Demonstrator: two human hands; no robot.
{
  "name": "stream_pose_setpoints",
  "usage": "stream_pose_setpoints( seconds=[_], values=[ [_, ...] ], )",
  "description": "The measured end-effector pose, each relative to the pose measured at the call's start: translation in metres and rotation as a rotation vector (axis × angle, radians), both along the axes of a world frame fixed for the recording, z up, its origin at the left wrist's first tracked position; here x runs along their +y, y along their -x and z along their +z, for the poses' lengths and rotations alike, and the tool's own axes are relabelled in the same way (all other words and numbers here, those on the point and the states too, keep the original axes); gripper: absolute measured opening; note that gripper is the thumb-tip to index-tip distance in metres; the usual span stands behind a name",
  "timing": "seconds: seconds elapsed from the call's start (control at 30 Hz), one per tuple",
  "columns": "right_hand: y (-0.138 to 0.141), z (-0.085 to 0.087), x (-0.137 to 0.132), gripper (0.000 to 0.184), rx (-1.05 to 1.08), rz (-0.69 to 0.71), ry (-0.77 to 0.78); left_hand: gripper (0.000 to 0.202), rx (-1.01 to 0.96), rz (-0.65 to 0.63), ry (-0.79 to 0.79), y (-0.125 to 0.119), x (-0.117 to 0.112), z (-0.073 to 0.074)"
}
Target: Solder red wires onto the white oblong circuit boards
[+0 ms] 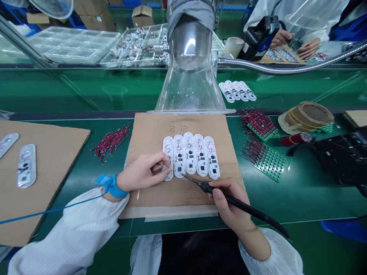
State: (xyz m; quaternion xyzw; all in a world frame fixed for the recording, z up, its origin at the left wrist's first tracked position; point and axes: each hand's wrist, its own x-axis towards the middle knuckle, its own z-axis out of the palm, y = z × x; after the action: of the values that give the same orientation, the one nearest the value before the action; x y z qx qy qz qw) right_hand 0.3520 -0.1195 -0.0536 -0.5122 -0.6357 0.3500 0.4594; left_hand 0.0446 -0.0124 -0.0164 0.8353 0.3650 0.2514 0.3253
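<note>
Several white oval circuit boards (190, 153) with red wires lie side by side on a cardboard sheet (155, 194). My right hand (231, 202) is closed around the black handle of a soldering iron (205, 186). Its tip touches or nearly touches the lower end of the second board (179, 156) from the left. My left hand (149, 170), with a blue wrist strap (113, 185), is pinched over the leftmost board and partly covers it. A thin strand of solder wire (172, 170) shows at its fingertips, close to the iron's tip.
A clear fume hood (190, 91) hangs behind the boards. Red wires (111, 142) lie left; green boards with red wires (269, 162) and a tape roll (305, 116) lie right. Another cardboard (57, 164) holds a loose board (26, 166). A co-worker's hands (309, 48) are across the bench.
</note>
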Motion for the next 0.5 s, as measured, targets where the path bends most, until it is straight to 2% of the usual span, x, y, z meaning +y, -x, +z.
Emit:
stream_pose_setpoints(
  seconds=[0.27,0.5],
  values=[
    [-0.0008,-0.0010,0.0009,0.009,0.008,-0.002,-0.016,0.004,0.018,-0.008,0.022,0.0025,-0.0003,0.0011],
    [0.0015,0.0038,0.0041,0.011,-0.013,0.057,-0.013,0.005,0.032,-0.021,0.028,0.0023,0.0004,0.0024]
  ],
)
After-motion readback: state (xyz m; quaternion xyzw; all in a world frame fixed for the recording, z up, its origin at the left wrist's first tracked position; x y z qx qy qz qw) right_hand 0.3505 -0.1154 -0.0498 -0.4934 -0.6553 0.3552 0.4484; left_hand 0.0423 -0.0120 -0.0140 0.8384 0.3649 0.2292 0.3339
